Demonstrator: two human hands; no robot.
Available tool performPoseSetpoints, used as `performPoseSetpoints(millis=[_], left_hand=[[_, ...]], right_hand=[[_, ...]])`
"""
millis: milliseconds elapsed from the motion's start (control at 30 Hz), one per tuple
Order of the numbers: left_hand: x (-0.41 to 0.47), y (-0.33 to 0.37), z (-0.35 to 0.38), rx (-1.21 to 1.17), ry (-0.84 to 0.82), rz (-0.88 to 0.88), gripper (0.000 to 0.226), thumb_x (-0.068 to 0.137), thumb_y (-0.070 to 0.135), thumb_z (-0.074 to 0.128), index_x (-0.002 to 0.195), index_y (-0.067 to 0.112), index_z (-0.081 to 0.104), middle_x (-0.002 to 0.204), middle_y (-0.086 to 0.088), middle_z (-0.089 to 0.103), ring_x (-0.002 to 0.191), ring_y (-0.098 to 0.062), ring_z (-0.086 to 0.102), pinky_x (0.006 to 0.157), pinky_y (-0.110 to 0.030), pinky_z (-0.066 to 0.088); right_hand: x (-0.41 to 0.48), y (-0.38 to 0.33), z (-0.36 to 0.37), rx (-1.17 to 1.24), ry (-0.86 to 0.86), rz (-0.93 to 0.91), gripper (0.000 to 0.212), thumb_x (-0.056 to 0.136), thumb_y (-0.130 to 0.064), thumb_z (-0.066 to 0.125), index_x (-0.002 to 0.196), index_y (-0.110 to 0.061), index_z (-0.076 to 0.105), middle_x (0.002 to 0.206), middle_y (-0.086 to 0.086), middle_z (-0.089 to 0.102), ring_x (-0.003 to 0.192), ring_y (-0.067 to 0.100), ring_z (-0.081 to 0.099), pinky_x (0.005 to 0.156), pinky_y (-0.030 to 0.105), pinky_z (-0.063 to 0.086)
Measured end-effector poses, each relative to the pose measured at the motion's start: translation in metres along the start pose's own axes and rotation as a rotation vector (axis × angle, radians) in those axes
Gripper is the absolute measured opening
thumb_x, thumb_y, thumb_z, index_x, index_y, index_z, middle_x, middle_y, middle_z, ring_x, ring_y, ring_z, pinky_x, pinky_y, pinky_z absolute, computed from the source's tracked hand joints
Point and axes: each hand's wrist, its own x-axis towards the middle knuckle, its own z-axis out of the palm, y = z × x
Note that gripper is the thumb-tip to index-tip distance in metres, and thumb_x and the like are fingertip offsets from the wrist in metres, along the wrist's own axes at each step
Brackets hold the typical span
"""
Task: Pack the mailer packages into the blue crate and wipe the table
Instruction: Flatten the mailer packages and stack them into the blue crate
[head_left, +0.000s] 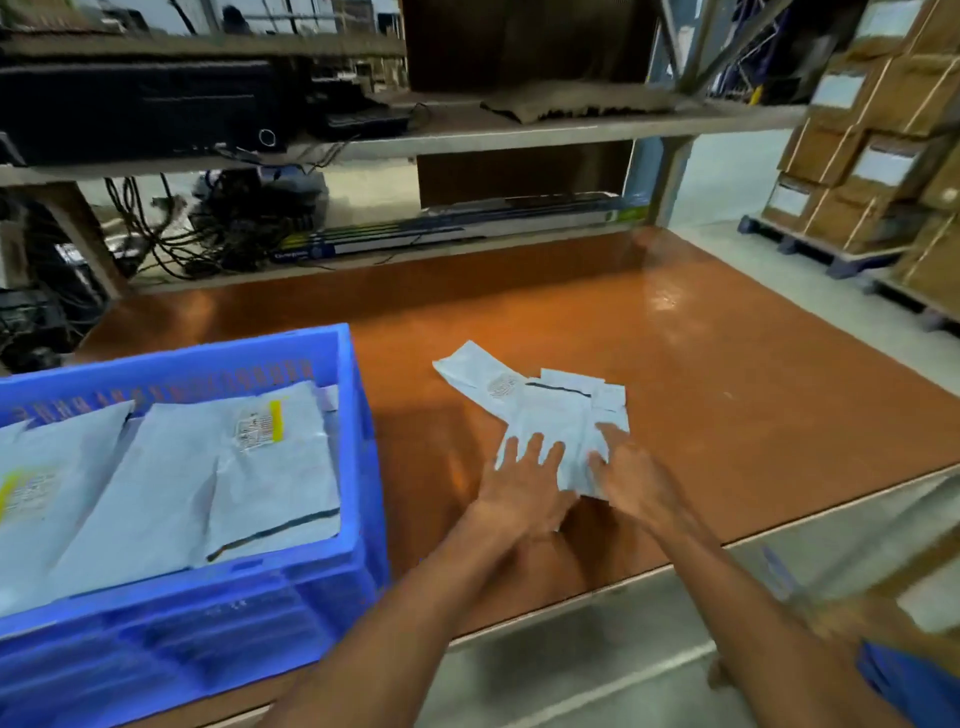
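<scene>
On the table (727, 364), left hand (524, 486) and right hand (634, 478) press the mailers (545, 410), fingers straight and spread

A glossy orange-brown worktop (675, 364) catches a pale glare (665, 299) from overhead light. Behind it, a grey metal shelf (519, 137) holds a black computer case (140, 109) above tangled cables (156, 234). At right, strapped cardboard boxes (872, 156) sit on blue pallets (810, 249) over grey floor (737, 171).

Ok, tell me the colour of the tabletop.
The tabletop is glossy orange-brown; the head view shows it.
</scene>
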Motion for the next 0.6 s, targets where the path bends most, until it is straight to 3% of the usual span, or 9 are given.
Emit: performPoseSetpoints(millis=[100,167,267,367,433,467,600], left_hand=[[0.028,-0.013,0.042,0.043,-0.08,-0.044,0.062,0.099,0.062,0.02,0.154,0.045,-0.004,0.164,0.009,-0.014,0.151,-0.031,-0.01,0.119,-0.055,0.003],[0.03,-0.02,0.06,0.027,-0.013,-0.068,0.06,0.098,0.064,0.016,0.152,0.05,-0.007,0.164,0.012,-0.012,0.152,-0.03,-0.006,0.12,-0.054,0.002],[0.012,-0.025,0.075,0.013,0.114,-0.126,0.06,0.095,0.067,0.012,0.152,0.052,-0.002,0.165,0.013,-0.002,0.152,-0.026,0.0,0.12,-0.048,0.004],[-0.013,-0.034,0.085,0.056,0.207,-0.225,0.061,0.093,0.071,0.006,0.151,0.053,0.007,0.164,0.012,0.011,0.15,-0.02,0.011,0.119,-0.046,0.013],[-0.016,-0.036,0.085,0.051,0.267,-0.268,0.059,0.093,0.072,0.015,0.149,0.053,0.017,0.16,0.009,0.021,0.147,-0.019,0.017,0.116,-0.048,0.019],[-0.011,-0.035,0.082,0.028,0.304,-0.273,0.06,0.093,0.074,0.019,0.149,0.051,0.019,0.16,0.008,0.021,0.147,-0.02,0.016,0.115,-0.05,0.019],[0.034,-0.035,0.072,-0.006,0.269,-0.222,0.073,0.09,0.078,0.018,0.154,0.046,-0.001,0.165,0.007,-0.005,0.152,-0.028,-0.006,0.119,-0.057,0.008]], right_hand=[[-0.003,0.023,0.029,-0.215,-0.182,-0.101,0.061,0.104,-0.047,0.02,0.158,-0.025,0.002,0.165,-0.006,-0.001,0.152,0.016,0.0,0.123,0.045,0.004],[-0.004,0.034,0.034,-0.241,-0.159,-0.128,0.06,0.104,-0.046,0.015,0.157,-0.025,-0.002,0.165,-0.009,-0.005,0.151,0.012,-0.006,0.123,0.045,-0.002],[-0.016,0.052,0.027,-0.26,-0.09,-0.187,0.058,0.103,-0.042,0.021,0.158,-0.026,0.007,0.165,-0.01,0.003,0.151,0.01,-0.001,0.123,0.042,-0.001],[-0.03,0.069,0.016,-0.27,0.035,-0.248,0.052,0.101,-0.04,0.033,0.151,-0.026,0.032,0.16,-0.008,0.029,0.148,0.011,0.021,0.122,0.039,0.007],[-0.023,0.067,0.004,-0.2,0.106,-0.264,0.046,0.099,-0.044,0.04,0.141,-0.027,0.047,0.149,-0.006,0.046,0.14,0.014,0.036,0.119,0.037,0.016],[-0.015,0.062,0.0,-0.169,0.115,-0.26,0.047,0.099,-0.048,0.039,0.141,-0.028,0.046,0.149,-0.004,0.046,0.139,0.017,0.036,0.118,0.038,0.018],[0.028,0.049,0.02,-0.197,-0.027,-0.174,0.068,0.093,-0.071,0.021,0.154,-0.043,0.006,0.166,-0.005,0.003,0.152,0.026,-0.001,0.121,0.051,0.006]])
